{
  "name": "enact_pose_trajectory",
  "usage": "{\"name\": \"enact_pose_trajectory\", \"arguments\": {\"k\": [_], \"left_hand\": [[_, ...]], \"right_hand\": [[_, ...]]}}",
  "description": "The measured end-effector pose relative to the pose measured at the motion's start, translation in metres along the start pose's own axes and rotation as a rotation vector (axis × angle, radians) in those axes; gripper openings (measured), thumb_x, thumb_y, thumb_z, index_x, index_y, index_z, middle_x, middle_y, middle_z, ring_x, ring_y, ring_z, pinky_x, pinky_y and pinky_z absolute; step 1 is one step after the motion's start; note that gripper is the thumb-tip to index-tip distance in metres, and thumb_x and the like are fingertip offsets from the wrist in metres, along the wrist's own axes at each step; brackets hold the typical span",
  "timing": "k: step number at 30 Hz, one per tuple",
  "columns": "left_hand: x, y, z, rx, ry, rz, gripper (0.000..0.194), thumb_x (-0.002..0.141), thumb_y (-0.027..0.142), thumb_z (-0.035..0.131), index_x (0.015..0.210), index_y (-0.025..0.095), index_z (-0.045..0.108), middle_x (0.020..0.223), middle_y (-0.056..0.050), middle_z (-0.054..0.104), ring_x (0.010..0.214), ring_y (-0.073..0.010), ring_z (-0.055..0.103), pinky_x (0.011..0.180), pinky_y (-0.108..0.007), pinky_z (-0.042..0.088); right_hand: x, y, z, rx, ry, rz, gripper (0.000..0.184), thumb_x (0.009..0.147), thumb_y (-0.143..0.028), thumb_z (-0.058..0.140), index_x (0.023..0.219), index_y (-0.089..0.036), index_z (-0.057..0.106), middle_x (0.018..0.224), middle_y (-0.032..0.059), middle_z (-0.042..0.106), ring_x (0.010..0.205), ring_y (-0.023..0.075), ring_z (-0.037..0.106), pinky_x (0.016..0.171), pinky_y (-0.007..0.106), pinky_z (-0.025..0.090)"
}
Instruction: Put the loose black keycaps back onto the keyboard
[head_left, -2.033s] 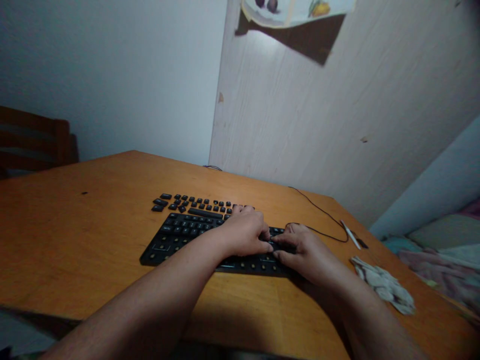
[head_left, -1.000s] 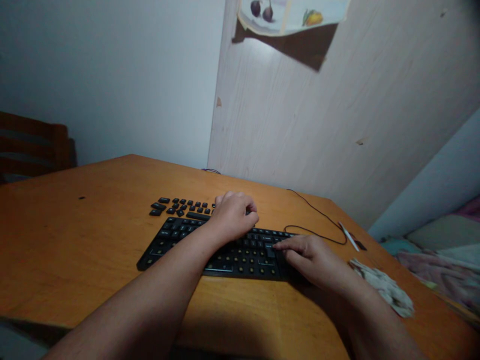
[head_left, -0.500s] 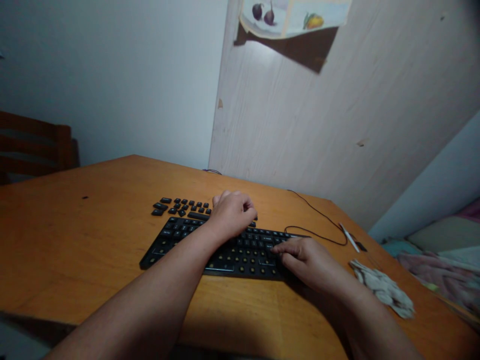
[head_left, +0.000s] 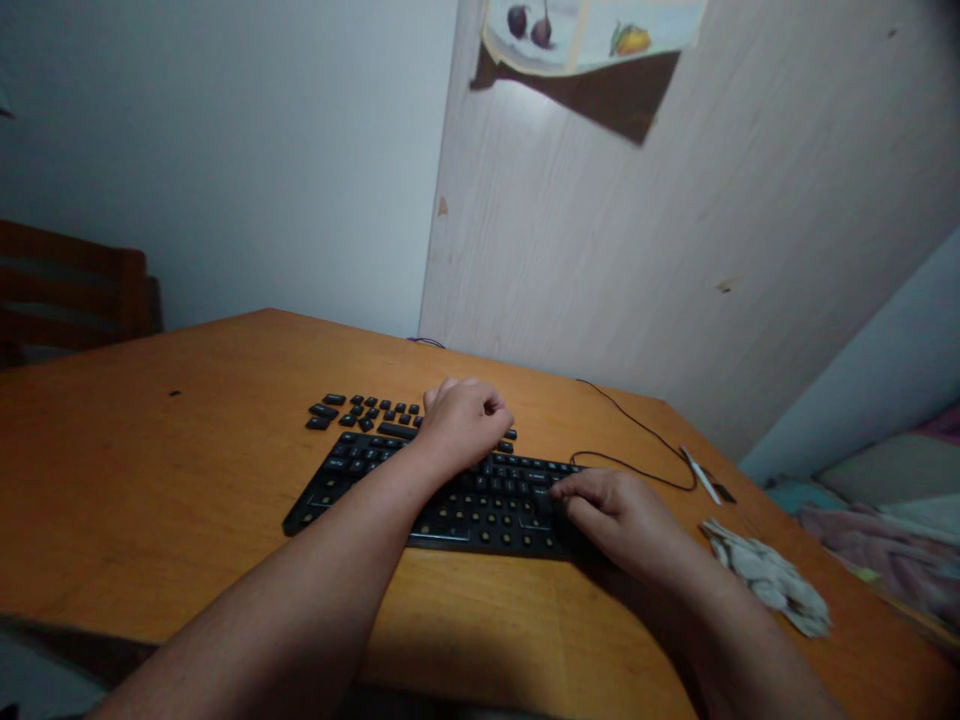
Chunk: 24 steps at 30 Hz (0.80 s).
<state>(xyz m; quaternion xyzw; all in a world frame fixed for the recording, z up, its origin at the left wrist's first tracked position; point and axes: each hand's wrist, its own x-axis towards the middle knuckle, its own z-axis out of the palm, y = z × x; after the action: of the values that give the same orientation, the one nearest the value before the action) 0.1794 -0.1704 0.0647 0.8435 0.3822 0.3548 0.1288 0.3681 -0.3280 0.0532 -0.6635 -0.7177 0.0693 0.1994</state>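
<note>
The desk (head_left: pixel 187 470) is supporting the black keyboard (head_left: pixel 499 521), lying flat. The left hand (head_left: pixel 465 425) is curling loosely beyond it, the right hand (head_left: pixel 611 510) half-closing over its right part; both holds are unclear. A dragging left hand could scatter loose keycaps (head_left: pixel 323 411).

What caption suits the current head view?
Left hand over loose keycaps, right hand at a partly capped computer keyboard.

an orange-brown wooden table (head_left: pixel 225 440) bears a black keyboard (head_left: pixel 487 510), loose keycaps (head_left: pixel 365 411) and a crumpled cloth (head_left: pixel 766 575).
</note>
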Motion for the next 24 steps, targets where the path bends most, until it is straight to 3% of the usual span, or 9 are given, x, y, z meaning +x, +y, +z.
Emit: {"name": "enact_pose_trajectory", "arguments": {"k": [20,22,24], "left_hand": [[0.005,-0.004,-0.007,-0.059,0.081,-0.061,0.022,0.085,0.038,0.056,0.077,0.023,0.071,0.092,-0.002,0.073,0.095,-0.0237,0.059,0.086,-0.038,0.041],[0.006,-0.006,-0.008,-0.089,0.114,-0.063,0.021,0.084,0.038,0.057,0.077,0.023,0.071,0.09,-0.003,0.073,0.094,-0.0232,0.059,0.087,-0.038,0.041],[0.009,-0.009,-0.009,-0.162,0.153,-0.075,0.021,0.084,0.037,0.058,0.077,0.022,0.07,0.086,-0.003,0.072,0.091,-0.0219,0.059,0.085,-0.036,0.042]], "right_hand": [[0.003,0.005,0.001,-0.042,0.016,-0.025,0.031,0.084,-0.018,0.052,0.095,-0.027,0.079,0.092,0.0011,0.077,0.085,0.0209,0.069,0.078,0.032,0.052],[0.004,0.008,0.0,-0.039,0.062,-0.018,0.03,0.086,-0.02,0.051,0.096,-0.026,0.079,0.093,0.0018,0.078,0.087,0.0213,0.07,0.079,0.033,0.052],[0.006,0.013,0.0,-0.031,0.207,0.017,0.03,0.089,-0.024,0.049,0.099,-0.023,0.078,0.098,0.0045,0.078,0.093,0.0228,0.07,0.085,0.035,0.052]]}}
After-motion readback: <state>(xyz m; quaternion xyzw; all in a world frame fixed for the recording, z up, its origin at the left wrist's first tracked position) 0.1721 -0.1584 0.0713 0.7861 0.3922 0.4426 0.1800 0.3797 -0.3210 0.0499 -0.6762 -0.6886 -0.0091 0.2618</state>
